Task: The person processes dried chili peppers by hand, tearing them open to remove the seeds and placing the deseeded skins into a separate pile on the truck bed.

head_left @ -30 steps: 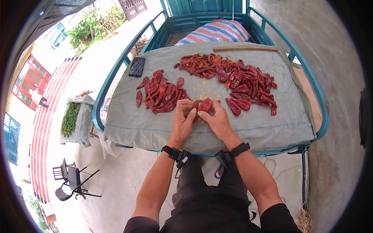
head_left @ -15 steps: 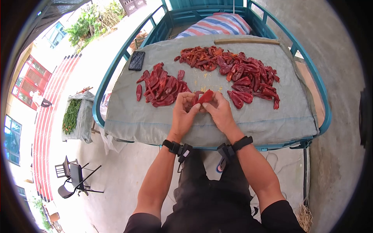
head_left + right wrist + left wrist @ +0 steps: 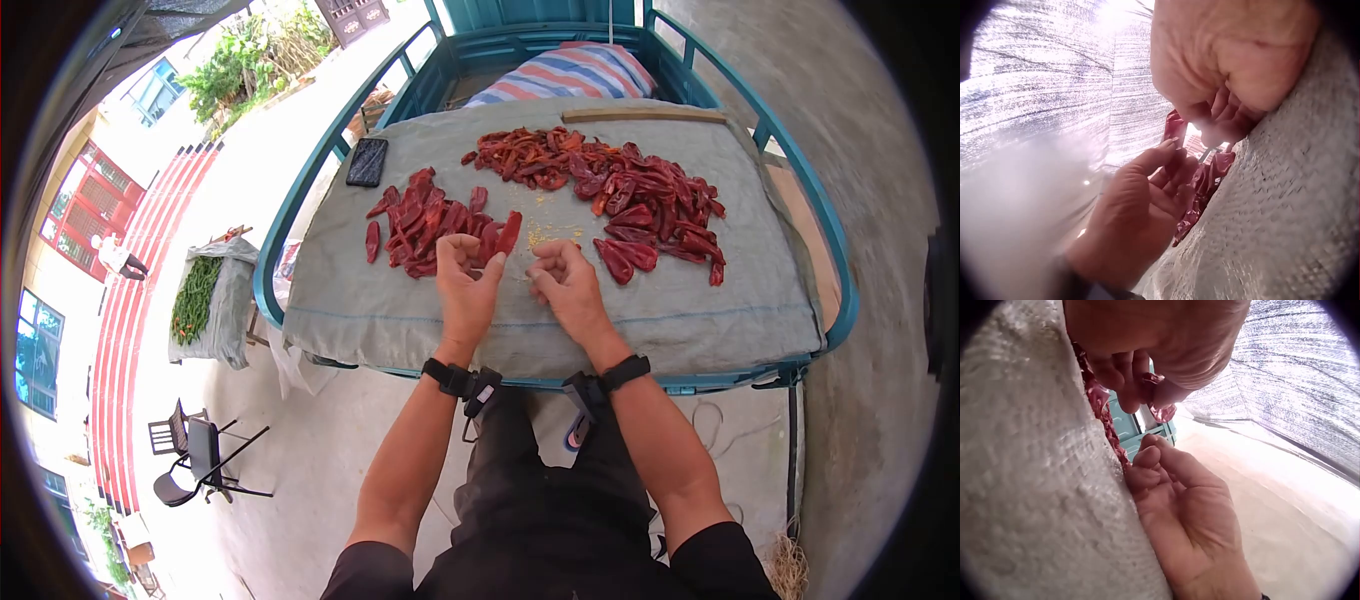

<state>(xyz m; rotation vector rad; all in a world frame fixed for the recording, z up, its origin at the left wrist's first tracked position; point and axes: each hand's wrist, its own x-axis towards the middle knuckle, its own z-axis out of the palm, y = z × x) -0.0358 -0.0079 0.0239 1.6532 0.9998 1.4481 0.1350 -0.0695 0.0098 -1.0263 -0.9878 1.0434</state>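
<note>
Between thumb and fingers, my left hand [image 3: 468, 295] pinches a wrinkled red chili pepper [image 3: 510, 233], which sticks up past the fingertips. The same pepper [image 3: 1174, 127] shows above the left thumb in the right wrist view. My right hand [image 3: 570, 288] is a short way to the right, apart from the pepper, its fingers curled in toward the thumb. Nothing shows in its grasp in the left wrist view, where the right hand [image 3: 1188, 519] appears palm side. A heap of red peppers [image 3: 425, 222] lies just beyond the left hand. Pale yellow seeds [image 3: 545, 235] are scattered beyond the right hand.
Farther right is a larger heap of red peppers [image 3: 650, 195], joined by smaller orange-red pieces [image 3: 525, 155]. A grey woven sheet [image 3: 400, 320] covers the surface, bordered by teal rails [image 3: 300, 215]. A phone [image 3: 367, 162] and a wooden strip [image 3: 645, 116] lie toward the back.
Both hands were together on the pepper; now they have parted. The left hand keeps the pepper, slightly left of before, and the right hand has come away to the right.
</note>
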